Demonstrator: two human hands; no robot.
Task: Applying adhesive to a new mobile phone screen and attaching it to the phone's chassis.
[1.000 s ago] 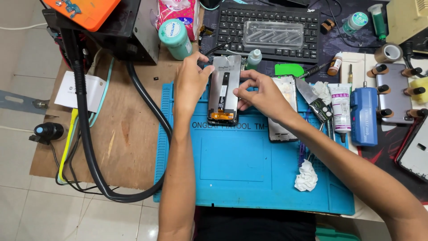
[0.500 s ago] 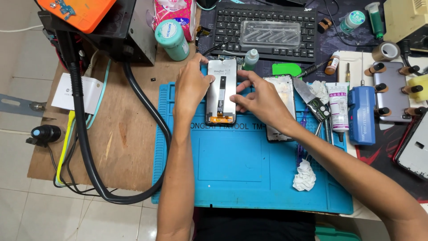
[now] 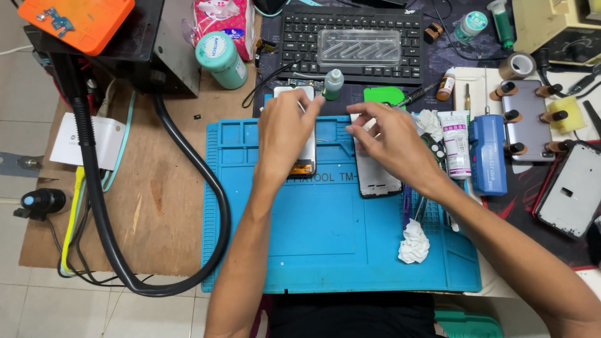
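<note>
My left hand [image 3: 285,134] lies flat over a disassembled phone panel [image 3: 305,164] on the blue work mat [image 3: 338,250], gripping its sides; only the panel's orange-edged bottom and white top corner show. My right hand [image 3: 391,141] hovers to the right with fingers apart, over a second phone frame [image 3: 379,183] that lies on the mat, its fingertips near the frame's top edge. Whether they touch it is unclear.
A small green-capped bottle [image 3: 333,84] and a keyboard [image 3: 350,50] sit behind the mat. A white tube [image 3: 457,144], a blue device [image 3: 487,153], tools and a crumpled tissue [image 3: 414,243] lie at the right. A thick black hose [image 3: 188,163] curves along the left.
My right hand has let go of the phone panel and moved right, over the second phone frame. My left hand now covers the panel, which lies lower on the mat.
</note>
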